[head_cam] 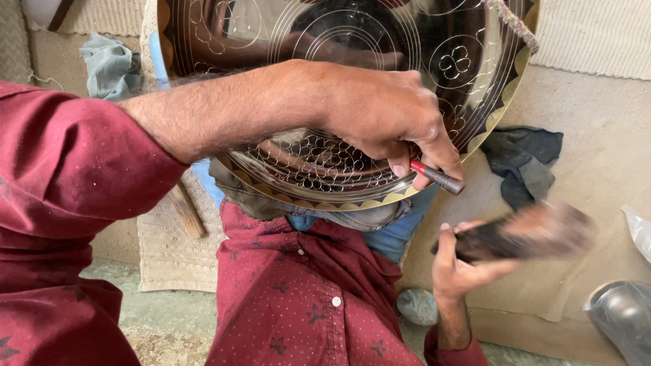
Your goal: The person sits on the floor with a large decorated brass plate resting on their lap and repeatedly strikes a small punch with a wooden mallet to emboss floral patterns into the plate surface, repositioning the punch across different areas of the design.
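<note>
A large round polished brass tray (339, 88) with engraved floral circles and a scalloped rim is resting tilted on the person's lap. Over its lower edge, the left hand (386, 118) is pinching a short dark metal chisel with a red band (437, 176). Below and right of the tray, the right hand (461, 268) is gripping a blurred dark wooden mallet (536, 230). A dark grey cloth (522, 159) is lying right of the tray.

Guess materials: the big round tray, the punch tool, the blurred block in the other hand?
Tray: polished metal, likely brass; mirror reflections, golden scalloped rim. Punch: dark steel-like rod, red band. Block: brown, probably wood; motion blur leaves it uncertain.
</note>
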`<state>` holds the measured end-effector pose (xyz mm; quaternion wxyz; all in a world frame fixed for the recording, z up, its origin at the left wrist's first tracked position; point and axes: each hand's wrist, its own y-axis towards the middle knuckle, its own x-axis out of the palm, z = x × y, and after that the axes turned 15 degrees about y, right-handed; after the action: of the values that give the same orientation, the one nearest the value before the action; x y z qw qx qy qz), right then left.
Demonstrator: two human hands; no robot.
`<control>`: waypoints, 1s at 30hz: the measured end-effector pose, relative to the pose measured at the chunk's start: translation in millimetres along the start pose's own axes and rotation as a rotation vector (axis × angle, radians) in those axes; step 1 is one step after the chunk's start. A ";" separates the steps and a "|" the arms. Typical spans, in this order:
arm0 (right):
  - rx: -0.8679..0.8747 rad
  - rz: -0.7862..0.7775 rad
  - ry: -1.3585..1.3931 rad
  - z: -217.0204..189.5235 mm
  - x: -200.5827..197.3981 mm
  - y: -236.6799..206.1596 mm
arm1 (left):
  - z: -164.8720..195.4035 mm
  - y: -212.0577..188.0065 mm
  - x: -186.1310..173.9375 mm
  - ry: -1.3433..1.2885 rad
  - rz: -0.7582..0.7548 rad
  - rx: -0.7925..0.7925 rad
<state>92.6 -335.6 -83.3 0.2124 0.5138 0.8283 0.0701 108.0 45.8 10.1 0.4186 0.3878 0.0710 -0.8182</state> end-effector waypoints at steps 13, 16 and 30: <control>0.078 -0.128 -0.080 -2.1 -9.7 24.2 | 15.2 -24.3 10.3 0.134 0.309 -0.163; 0.129 -0.173 0.053 -17.9 -16.6 54.7 | 26.9 -36.3 22.7 0.163 0.525 -0.256; -0.047 -0.750 -0.351 -107.6 -3.5 221.8 | 70.1 -37.9 63.0 0.183 0.956 -0.784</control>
<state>230.5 -225.2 88.6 0.3728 0.1754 0.9075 -0.0819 17.6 -0.6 6.8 0.8419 0.2629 0.2200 -0.4168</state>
